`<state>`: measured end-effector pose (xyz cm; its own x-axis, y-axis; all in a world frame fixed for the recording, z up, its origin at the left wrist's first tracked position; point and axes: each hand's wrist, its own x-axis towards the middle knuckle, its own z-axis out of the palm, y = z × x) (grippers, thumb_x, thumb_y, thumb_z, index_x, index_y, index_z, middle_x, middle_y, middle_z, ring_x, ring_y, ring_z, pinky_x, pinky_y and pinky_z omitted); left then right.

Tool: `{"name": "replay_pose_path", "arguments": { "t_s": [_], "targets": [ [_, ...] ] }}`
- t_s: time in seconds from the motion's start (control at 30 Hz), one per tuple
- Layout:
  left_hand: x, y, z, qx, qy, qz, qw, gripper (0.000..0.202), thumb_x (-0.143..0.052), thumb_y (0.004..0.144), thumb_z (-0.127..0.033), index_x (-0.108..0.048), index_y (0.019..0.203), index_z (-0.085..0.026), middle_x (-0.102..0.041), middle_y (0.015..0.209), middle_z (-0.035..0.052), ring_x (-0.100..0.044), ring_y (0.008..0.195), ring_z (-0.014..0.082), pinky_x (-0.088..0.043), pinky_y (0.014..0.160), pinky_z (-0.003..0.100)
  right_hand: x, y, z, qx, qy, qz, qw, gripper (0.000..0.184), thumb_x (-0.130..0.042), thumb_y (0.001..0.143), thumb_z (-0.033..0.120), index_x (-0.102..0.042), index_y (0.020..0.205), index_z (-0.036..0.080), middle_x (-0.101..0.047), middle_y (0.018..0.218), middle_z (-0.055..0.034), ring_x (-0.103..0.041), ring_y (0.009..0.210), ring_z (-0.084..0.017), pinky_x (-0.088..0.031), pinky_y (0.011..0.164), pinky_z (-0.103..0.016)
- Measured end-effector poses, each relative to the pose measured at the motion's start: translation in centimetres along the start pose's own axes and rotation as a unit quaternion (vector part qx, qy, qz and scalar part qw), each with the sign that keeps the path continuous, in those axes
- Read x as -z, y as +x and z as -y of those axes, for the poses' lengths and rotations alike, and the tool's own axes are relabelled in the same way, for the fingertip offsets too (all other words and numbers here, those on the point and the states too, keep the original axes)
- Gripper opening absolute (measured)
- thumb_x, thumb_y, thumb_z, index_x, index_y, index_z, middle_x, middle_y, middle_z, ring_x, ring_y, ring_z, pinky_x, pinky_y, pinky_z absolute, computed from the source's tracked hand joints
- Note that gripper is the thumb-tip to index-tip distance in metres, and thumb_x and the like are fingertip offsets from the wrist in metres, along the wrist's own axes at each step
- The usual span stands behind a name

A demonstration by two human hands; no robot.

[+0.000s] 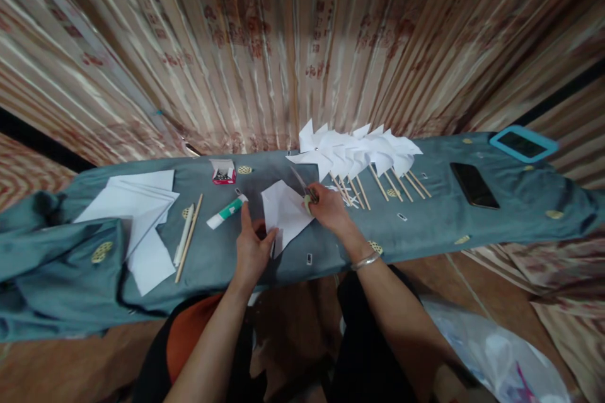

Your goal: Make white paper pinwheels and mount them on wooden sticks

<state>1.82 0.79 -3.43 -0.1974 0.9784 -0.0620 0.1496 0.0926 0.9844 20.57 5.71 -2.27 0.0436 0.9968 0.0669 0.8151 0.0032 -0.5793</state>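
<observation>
A white sheet of paper [286,214] lies in front of me on the cloth-covered table. My left hand [253,244] pinches its lower left edge between thumb and fingers. In my right hand [329,206] is a pair of scissors [307,194], the blades pointing up and left, beside the paper's right corner. Left of the paper lies a glue stick [227,211] with a green and white label. Several white paper pinwheels [359,150] on wooden sticks overlap in a row behind my right hand, with thin paper scraps [348,196] near their sticks.
At the left are stacked white sheets [142,201], a white pen [184,236] and a wooden stick [189,238]. A small red box [224,172] holds metal pins. A black phone [474,185] and a blue-framed device [524,143] lie right. Curtains [283,44] hang behind the table.
</observation>
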Motion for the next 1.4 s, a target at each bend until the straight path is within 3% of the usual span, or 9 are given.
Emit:
{"name": "replay_pose_path", "arguments": {
  "t_s": [0.1,0.17,0.33,0.47,0.6,0.87,1.03,1.27,1.4],
  "targets": [
    [0.0,0.5,0.2,0.022,-0.098,-0.008,0.995,0.098,-0.081,0.059,-0.012,-0.033,0.145,-0.020,-0.072,0.081,0.0020,-0.068,0.077,0.0219,-0.051,0.076,0.031,0.1,0.5,-0.4,-0.010,0.133,-0.026,0.991,0.035,-0.066,0.072,0.019,-0.065,0.107,0.017,-0.072,0.081,-0.0037,-0.066,0.073,-0.019,-0.045,0.068,-0.030],
    [0.2,0.8,0.2,0.042,-0.154,-0.021,0.987,0.089,-0.080,0.059,-0.011,-0.042,0.140,-0.019,-0.071,0.078,0.0010,-0.067,0.074,0.0199,-0.051,0.073,0.028,0.1,1.0,-0.5,-0.036,0.262,-0.030,0.964,0.036,-0.073,0.064,0.023,-0.066,0.099,0.016,-0.070,0.072,-0.0009,-0.062,0.064,-0.016,-0.044,0.062,-0.028],
    [1.2,1.5,-0.9,0.123,-0.344,-0.014,0.931,0.049,-0.077,0.067,-0.026,-0.061,0.113,-0.021,-0.071,0.094,0.0033,-0.067,0.081,0.0174,-0.051,0.078,0.030,-0.1,1.9,-0.1,-0.124,0.550,-0.067,0.823,0.037,-0.083,0.047,0.027,-0.068,0.080,0.018,-0.064,0.058,0.0060,-0.054,0.051,-0.010,-0.040,0.052,-0.023],
    [0.9,0.7,-1.5,0.203,-0.441,-0.027,0.874,0.020,-0.070,0.076,-0.034,-0.063,0.089,-0.020,-0.071,0.102,0.0077,-0.064,0.104,0.0206,-0.046,0.096,0.036,-0.5,1.9,0.6,-0.186,0.671,-0.112,0.709,0.034,-0.083,0.047,0.020,-0.069,0.078,0.017,-0.066,0.059,0.0048,-0.057,0.052,-0.010,-0.044,0.051,-0.022],
    [-0.6,-0.8,-1.4,0.247,-0.446,0.077,0.857,0.026,-0.072,0.073,-0.034,-0.069,0.094,-0.019,-0.071,0.106,0.0085,-0.057,0.119,0.0260,-0.036,0.108,0.042,-0.9,1.5,1.2,-0.195,0.699,-0.123,0.677,0.030,-0.080,0.051,0.017,-0.068,0.079,0.017,-0.069,0.063,0.0036,-0.062,0.055,-0.011,-0.049,0.051,-0.022],
    [-1.7,-1.4,-1.4,0.268,-0.471,0.052,0.839,0.021,-0.076,0.070,-0.027,-0.069,0.087,-0.016,-0.072,0.105,0.0102,-0.058,0.119,0.0249,-0.037,0.107,0.038,1.0,1.5,1.2,-0.190,0.741,-0.123,0.632,0.023,-0.076,0.058,0.016,-0.065,0.078,0.020,-0.072,0.074,0.0043,-0.066,0.066,-0.010,-0.055,0.064,-0.020],
    [-2.6,-1.9,-2.3,0.219,-0.453,0.098,0.859,0.034,-0.079,0.066,-0.024,-0.068,0.097,-0.018,-0.068,0.116,0.0102,-0.057,0.120,0.0272,-0.042,0.103,0.042,-0.1,0.2,3.2,-0.202,0.733,-0.099,0.642,0.031,-0.079,0.051,0.016,-0.066,0.080,0.019,-0.070,0.071,0.0031,-0.063,0.061,-0.012,-0.051,0.056,-0.023],
    [-1.0,-0.1,-4.3,0.170,-0.449,-0.077,0.874,0.033,-0.061,0.084,-0.010,-0.063,0.114,-0.020,-0.070,0.115,0.0054,-0.066,0.105,0.0187,-0.055,0.088,0.030,-2.3,-2.8,5.4,-0.171,0.629,-0.038,0.757,0.045,-0.086,0.045,0.031,-0.065,0.082,0.018,-0.057,0.058,0.0066,-0.048,0.051,-0.009,-0.038,0.048,-0.022],
    [0.9,1.1,-4.3,0.176,-0.437,-0.115,0.874,0.029,-0.054,0.090,-0.011,-0.063,0.116,-0.017,-0.071,0.113,0.0068,-0.068,0.096,0.0156,-0.058,0.078,0.022,-2.0,-3.8,5.1,-0.121,0.568,0.038,0.813,0.045,-0.085,0.053,0.038,-0.064,0.088,0.019,-0.061,0.064,0.0037,-0.054,0.056,-0.011,-0.041,0.052,-0.023]
  ]
}}
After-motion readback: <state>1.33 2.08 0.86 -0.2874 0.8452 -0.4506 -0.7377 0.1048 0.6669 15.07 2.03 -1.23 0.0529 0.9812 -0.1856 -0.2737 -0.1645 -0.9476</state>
